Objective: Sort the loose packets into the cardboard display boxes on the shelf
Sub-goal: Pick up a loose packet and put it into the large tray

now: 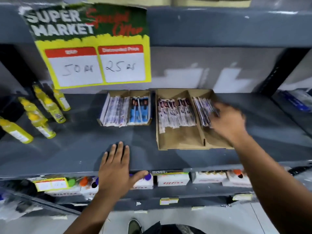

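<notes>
Two cardboard display boxes stand on the grey shelf point(84, 144). The smaller left box point(101, 121) holds purple-white packets point(114, 112) and blue packets point(140, 110) in two compartments. The larger right box point(179, 141) holds dark red packets point(175, 114) in its left compartment and purple packets point(201, 107) in its right one. My right hand point(226, 122) reaches into the right compartment, fingers against the purple packets; motion blur hides whether it grips them. My left hand point(116, 168) lies flat on the shelf's front edge, fingers spread, holding nothing.
Several yellow bottles point(42, 115) lie at the shelf's left end. A yellow price sign point(94, 65) hangs above the left box. The lower shelf carries white cartons point(173, 180) and coloured caps. A dark upright post point(276, 71) stands at the right.
</notes>
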`<action>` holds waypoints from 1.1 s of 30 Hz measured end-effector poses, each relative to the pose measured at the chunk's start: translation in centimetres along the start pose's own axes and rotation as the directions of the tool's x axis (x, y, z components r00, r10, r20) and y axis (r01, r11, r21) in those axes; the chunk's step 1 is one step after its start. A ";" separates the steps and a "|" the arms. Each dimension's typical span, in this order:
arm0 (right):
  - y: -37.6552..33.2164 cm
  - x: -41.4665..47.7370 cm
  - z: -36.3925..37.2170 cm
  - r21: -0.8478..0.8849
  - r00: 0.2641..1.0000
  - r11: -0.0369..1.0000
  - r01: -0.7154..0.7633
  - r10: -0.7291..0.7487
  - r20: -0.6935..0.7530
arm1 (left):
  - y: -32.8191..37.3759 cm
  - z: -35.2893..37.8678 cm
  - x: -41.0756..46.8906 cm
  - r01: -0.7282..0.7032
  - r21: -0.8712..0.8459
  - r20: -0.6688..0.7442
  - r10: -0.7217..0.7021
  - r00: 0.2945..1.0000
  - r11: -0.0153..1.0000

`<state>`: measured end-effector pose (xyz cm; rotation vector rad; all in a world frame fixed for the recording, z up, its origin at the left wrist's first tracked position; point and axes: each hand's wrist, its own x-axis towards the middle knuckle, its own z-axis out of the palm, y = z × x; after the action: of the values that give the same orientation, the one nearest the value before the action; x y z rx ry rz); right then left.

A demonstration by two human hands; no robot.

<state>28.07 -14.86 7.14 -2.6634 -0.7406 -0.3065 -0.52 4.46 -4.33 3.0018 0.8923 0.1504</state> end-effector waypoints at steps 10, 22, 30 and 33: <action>11.8 -6.3 0.3 -0.182 0.866 0.894 -0.410 0.444 0.229 | 0.2 0.0 0.0 0.021 0.045 0.015 -0.022 1.000 0.999; 12.5 -6.3 0.4 0.244 0.933 0.921 -0.303 0.339 -0.123 | 0.6 -0.4 -0.1 0.032 0.065 0.030 -0.034 0.999 0.997; 8.3 -6.4 -1.5 0.174 0.702 0.833 0.525 -0.308 -0.642 | 0.7 -0.7 -0.3 0.042 0.069 0.044 -0.045 0.998 0.997; 6.7 -6.8 -2.0 0.110 0.614 0.766 0.634 -0.411 -0.675 | 0.8 -0.8 -0.2 0.034 0.043 0.041 -0.035 0.999 0.998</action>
<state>25.74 -24.08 5.02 -1.7603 -1.2053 -1.0497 -0.34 3.67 -3.48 3.0140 0.9549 0.0688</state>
